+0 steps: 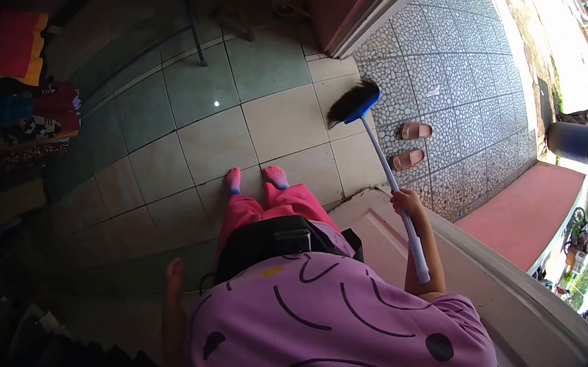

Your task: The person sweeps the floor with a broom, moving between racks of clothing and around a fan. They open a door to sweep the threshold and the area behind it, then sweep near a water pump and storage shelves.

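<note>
My right hand is wrapped round the pale handle of a broom. The broom's blue head with black bristles is at the doorway, where the cream floor tiles meet the pebble-patterned ones. Hanging at my side, my left hand holds nothing that I can see; it is dim, with its fingers loosely extended. A pair of pinkish-brown slippers lies on the patterned tiles, to the right of the broom handle.
A white door panel stands close to my right arm. Folded clothes are stacked at the left, in shadow. A metal frame leg stands on the green tiles. Outside are a pink ledge and a dark blue barrel.
</note>
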Tool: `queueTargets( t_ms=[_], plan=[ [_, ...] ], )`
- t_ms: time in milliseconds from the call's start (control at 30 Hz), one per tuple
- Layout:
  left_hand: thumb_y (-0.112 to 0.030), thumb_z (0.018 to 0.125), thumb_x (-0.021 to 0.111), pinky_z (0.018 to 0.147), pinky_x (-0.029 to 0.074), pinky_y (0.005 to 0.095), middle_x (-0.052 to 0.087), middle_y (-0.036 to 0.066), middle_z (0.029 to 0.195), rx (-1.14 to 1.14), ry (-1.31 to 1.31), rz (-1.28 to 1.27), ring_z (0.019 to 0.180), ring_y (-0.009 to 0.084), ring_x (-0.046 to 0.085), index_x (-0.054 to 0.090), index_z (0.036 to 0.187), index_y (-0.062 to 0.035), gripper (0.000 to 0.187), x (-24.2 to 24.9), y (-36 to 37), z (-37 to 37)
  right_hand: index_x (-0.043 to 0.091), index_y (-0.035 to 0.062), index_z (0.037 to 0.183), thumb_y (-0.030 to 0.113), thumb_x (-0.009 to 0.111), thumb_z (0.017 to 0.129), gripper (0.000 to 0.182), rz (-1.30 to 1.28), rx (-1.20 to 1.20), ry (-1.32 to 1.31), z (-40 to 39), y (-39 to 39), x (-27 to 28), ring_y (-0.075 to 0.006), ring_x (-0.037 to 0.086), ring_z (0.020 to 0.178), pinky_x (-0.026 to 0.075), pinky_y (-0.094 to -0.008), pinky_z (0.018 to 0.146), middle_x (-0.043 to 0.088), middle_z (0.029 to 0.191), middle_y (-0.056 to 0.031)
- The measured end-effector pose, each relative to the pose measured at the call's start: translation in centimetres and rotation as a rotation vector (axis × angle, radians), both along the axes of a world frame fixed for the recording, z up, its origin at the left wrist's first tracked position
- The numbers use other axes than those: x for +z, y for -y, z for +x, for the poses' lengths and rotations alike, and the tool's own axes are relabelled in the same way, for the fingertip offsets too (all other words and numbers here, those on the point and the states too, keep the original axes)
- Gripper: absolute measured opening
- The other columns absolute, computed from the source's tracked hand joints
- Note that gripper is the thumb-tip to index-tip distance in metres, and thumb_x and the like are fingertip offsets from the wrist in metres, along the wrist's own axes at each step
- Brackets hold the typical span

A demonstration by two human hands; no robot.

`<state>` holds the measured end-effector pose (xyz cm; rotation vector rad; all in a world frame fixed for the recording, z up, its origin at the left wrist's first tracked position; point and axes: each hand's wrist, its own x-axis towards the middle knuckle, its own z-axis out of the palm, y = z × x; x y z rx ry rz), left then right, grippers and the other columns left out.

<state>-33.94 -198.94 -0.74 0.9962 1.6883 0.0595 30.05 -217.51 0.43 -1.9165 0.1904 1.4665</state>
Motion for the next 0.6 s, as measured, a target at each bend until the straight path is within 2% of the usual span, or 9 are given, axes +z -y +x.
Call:
queueTargets(
  t_ms=[33, 100, 133, 200, 267, 333, 400, 533, 600],
  plan=[
    [-0.015, 0.077, 0.042, 0.073, 0.037, 0.0265, 0.048, 0.006, 0.096, -0.020, 0.000, -0.008, 0.086, 0.0144, 0.045, 0.044, 0.101, -0.0039, 0.026, -0.1, 0.2, -0.4, 0.046, 0.0007, 0.083, 0.010, 0.042, 0.076, 0.013, 0.033, -0.132, 0.006, 1.3, 1.2, 0.3, -0.0043, 0.036, 0.039, 0.029, -0.0155, 0.031, 0.043, 0.057, -0.0016],
    [-0.014, 0.077, 0.043, 0.072, 0.038, 0.0263, 0.048, 0.005, 0.094, -0.010, -0.120, -0.061, 0.085, 0.0142, 0.046, 0.045, 0.100, -0.0045, 0.025, -0.5, 1.3, -2.7, 0.042, 0.0034, 0.095, 0.011, 0.035, 0.080, 0.018, 0.326, -0.616, -0.329, 4.4, 3.1, 0.0, -0.0015, 0.027, 0.039, 0.024, -0.0139, 0.031, 0.031, 0.055, 0.0030],
    [-0.014, 0.077, 0.043, 0.072, 0.038, 0.0263, 0.048, 0.005, 0.094, -0.022, -0.124, -0.062, 0.085, 0.0142, 0.046, 0.045, 0.100, -0.0045, 0.025, -1.9, 2.1, -5.0, 0.040, 0.0035, 0.095, 0.013, 0.034, 0.081, 0.018, 0.370, -0.751, -0.399, 6.0, 3.3, -1.2, -0.0017, 0.028, 0.039, 0.025, -0.0136, 0.031, 0.033, 0.057, 0.0026],
    [-0.016, 0.078, 0.043, 0.071, 0.038, 0.0265, 0.048, 0.005, 0.094, -0.664, -0.318, -0.144, 0.084, 0.0149, 0.047, 0.044, 0.100, -0.0055, 0.025, -4.5, 3.5, -8.7, 0.040, 0.0022, 0.090, 0.013, 0.035, 0.081, 0.015, 0.469, -0.901, -0.447, 8.6, 2.3, -3.3, -0.0024, 0.030, 0.039, 0.028, -0.0137, 0.033, 0.034, 0.056, 0.0023],
    [-0.016, 0.078, 0.042, 0.070, 0.038, 0.0268, 0.049, 0.005, 0.094, -0.618, -0.259, -0.209, 0.082, 0.0145, 0.047, 0.044, 0.100, -0.0058, 0.025, -0.9, 1.3, -5.5, 0.041, 0.0028, 0.080, 0.011, 0.038, 0.079, 0.009, 0.468, -1.005, -0.606, 10.7, 2.4, -6.5, -0.0026, 0.033, 0.040, 0.027, -0.0130, 0.031, 0.035, 0.054, 0.0018],
    [-0.016, 0.078, 0.042, 0.069, 0.039, 0.0270, 0.049, 0.005, 0.094, -0.585, -0.212, -0.270, 0.080, 0.0141, 0.048, 0.044, 0.101, -0.0061, 0.025, 3.4, -2.4, -1.2, 0.039, 0.0037, 0.075, 0.010, 0.037, 0.078, 0.007, 0.267, -0.970, -0.518, 10.1, 3.9, -6.9, -0.0026, 0.033, 0.038, 0.028, -0.0132, 0.031, 0.035, 0.053, 0.0019],
    [-0.015, 0.078, 0.042, 0.067, 0.039, 0.0262, 0.050, 0.004, 0.092, 0.019, -0.147, -0.105, 0.076, 0.0115, 0.047, 0.044, 0.100, -0.0061, 0.024, 4.8, -4.8, 1.0, 0.038, 0.0056, 0.073, 0.008, 0.038, 0.076, 0.004, 0.043, -0.826, -0.304, 8.6, 8.1, -7.4, -0.0033, 0.032, 0.035, 0.028, -0.0143, 0.030, 0.036, 0.050, 0.0016],
    [-0.013, 0.077, 0.042, 0.064, 0.040, 0.0251, 0.050, 0.003, 0.090, 0.010, -0.191, -0.043, 0.074, 0.0092, 0.046, 0.045, 0.099, -0.0066, 0.023, 4.9, -7.0, 0.6, 0.042, -0.0023, 0.064, 0.003, 0.044, 0.067, 0.007, -0.452, -0.394, 0.311, 8.9, 12.4, -8.0, -0.0144, 0.039, 0.033, 0.032, -0.0236, 0.029, 0.040, 0.045, -0.0050],
    [-0.012, 0.076, 0.043, 0.065, 0.040, 0.0244, 0.050, 0.004, 0.090, -0.245, -0.149, -0.172, 0.074, 0.0099, 0.047, 0.045, 0.100, -0.0064, 0.024, 2.9, -6.5, -1.7, 0.042, -0.0020, 0.062, 0.001, 0.044, 0.066, 0.006, -0.299, -0.679, 0.446, 8.9, 9.6, -6.0, -0.0135, 0.040, 0.034, 0.033, -0.0234, 0.030, 0.041, 0.047, -0.0056]
  ],
)
